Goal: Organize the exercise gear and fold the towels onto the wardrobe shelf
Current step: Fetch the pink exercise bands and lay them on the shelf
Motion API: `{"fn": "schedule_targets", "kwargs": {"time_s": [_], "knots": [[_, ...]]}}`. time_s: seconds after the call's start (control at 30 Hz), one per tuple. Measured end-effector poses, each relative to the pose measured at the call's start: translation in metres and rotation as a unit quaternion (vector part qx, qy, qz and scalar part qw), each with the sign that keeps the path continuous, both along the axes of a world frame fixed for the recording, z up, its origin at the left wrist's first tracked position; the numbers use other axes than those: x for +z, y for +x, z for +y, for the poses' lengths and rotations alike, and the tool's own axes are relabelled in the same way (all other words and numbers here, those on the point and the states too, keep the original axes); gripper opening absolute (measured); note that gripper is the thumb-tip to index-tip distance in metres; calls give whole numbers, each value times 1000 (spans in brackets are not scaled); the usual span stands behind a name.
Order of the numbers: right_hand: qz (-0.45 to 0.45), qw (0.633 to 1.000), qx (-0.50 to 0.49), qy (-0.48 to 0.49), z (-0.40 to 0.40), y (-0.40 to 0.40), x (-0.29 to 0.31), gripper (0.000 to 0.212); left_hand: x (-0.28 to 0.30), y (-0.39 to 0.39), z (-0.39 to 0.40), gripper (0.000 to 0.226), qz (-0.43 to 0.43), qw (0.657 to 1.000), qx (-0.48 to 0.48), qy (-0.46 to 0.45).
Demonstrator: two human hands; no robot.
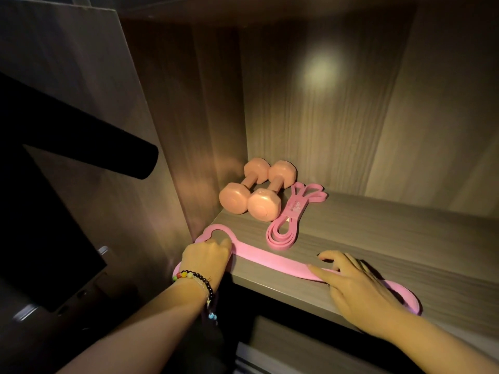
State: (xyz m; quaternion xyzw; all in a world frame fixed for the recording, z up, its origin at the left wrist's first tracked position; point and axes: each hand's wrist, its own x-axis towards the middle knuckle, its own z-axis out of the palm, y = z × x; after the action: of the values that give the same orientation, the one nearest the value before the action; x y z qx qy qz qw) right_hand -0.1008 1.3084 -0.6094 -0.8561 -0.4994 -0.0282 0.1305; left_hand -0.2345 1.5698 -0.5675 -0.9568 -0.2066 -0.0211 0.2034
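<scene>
Pink gear on a wood-grain shelf (378, 233), count: two dumbbells, two bands. Left dumbbell (244, 188) and right dumbbell (270, 197) lay side by side, touching, in the back left corner against the side wall (189, 130). Coiled band (290, 220) lay just right of them, folded into a long bundle, loops fanned at the far end. Flat band (272, 261) lay stretched along the shelf's front edge, left to right, one end looped near the side wall, the other curling past the right wrist.

Two hands, both on the flat band. Left hand (206, 256) was at the shelf's front left corner, knuckles up, fingers curled down over the band's left loop, gripping it. Beaded bracelets (193, 278) on that wrist. Right hand (353, 284) lay palm down on the band's right part, fingers spread and nearly straight, pressing it to the shelf, not curled round it. Both forearms came in from below the shelf edge.

Black bar (108, 149) stuck out at the left, outside the wardrobe.
</scene>
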Motion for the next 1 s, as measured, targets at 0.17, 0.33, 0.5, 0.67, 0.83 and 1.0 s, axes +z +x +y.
{"fn": "schedule_targets", "kwargs": {"time_s": [0.17, 0.33, 0.5, 0.67, 0.83, 1.0], "knots": [[76, 997, 1, -22, -37, 9, 11, 67, -6, -1, 1, 42, -46, 998, -40, -30], [58, 997, -55, 3, -78, 9, 12, 65, -15, 4, -16, 56, -7, 978, -187, -92], [74, 991, -80, 83, -91, -3, 1, 50, -15, 1, -22, 72, -18, 964, -205, -168], [90, 987, -46, 125, -94, 0, -6, 56, -12, -6, -26, 73, -10, 965, -154, -213], [63, 984, -31, 167, -89, 2, -11, 50, -17, -12, -39, 87, 31, 970, -78, -226], [78, 977, -64, 186, -84, 5, -14, 46, -26, -14, -38, 88, -23, 959, -51, -277]]}}
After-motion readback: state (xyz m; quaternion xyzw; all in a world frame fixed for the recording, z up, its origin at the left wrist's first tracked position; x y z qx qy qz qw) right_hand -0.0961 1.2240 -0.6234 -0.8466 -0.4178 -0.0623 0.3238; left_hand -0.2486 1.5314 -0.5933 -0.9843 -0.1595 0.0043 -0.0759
